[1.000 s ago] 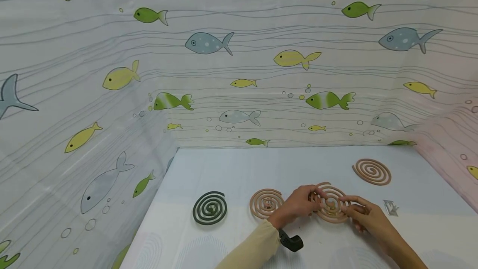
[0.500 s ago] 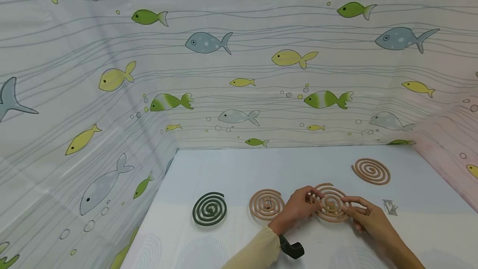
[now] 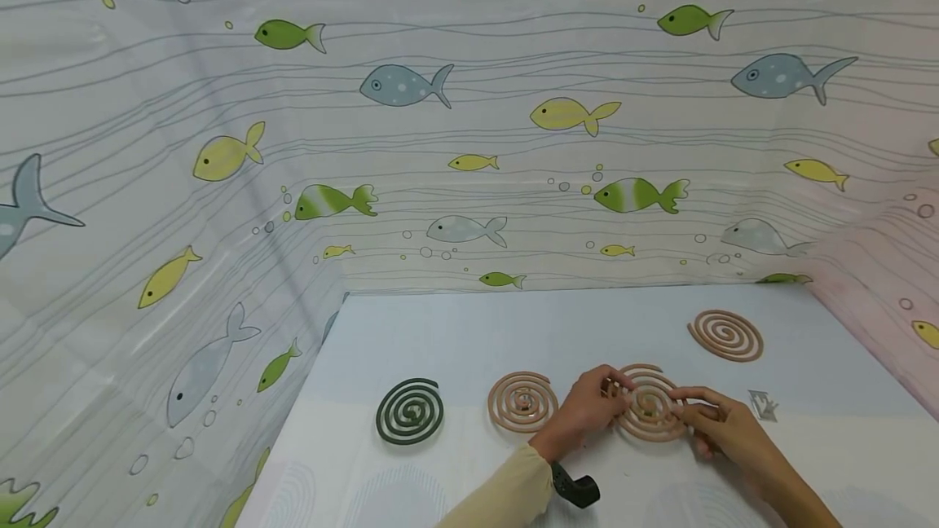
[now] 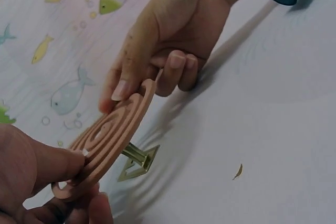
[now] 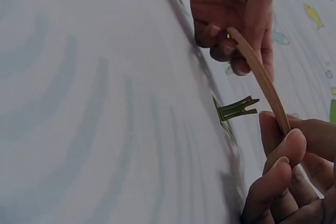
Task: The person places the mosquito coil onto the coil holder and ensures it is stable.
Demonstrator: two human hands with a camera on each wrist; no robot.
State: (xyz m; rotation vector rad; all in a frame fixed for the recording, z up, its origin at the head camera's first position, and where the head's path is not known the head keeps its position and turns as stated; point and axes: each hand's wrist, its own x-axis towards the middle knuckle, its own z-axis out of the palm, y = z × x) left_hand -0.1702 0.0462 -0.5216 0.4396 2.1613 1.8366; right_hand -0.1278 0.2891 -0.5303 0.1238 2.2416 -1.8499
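1. Both hands are on it here: a brown spiral coil (image 3: 649, 430) is the clock's centre in the head view, held just over the tabletop (image 3: 440, 332).
2. The left hand (image 3: 587, 408), at nine o'clock, pinches the coil's edge between thumb and fingers.
3. And the right hand (image 3: 722, 426), between three and four, matches it, thumb and fingers gripping the opposite edge!
4. Look underneath: a small metal stand (image 5: 236, 111) stands on the table, prongs pointing up at the coil, and the right wrist view shows a narrow gap between them.
5. Over at nine, past the left hand, a second brown coil (image 3: 523, 402) sits with metal showing at its middle; farther along that line, a dark green coil (image 3: 411, 411).
6. Up towards two o'clock, another brown coil (image 3: 725, 336) lies well apart from the hands.
7. Three o'clock, just beyond the right fingers: a flat metal piece (image 3: 763, 405) on the table.
8. At eight, a pale sleeve (image 3: 499, 495); between seven and eight, a black device (image 3: 575, 487) at the left wrist.
9. Across twelve runs a fish-patterned backdrop (image 3: 469, 194).
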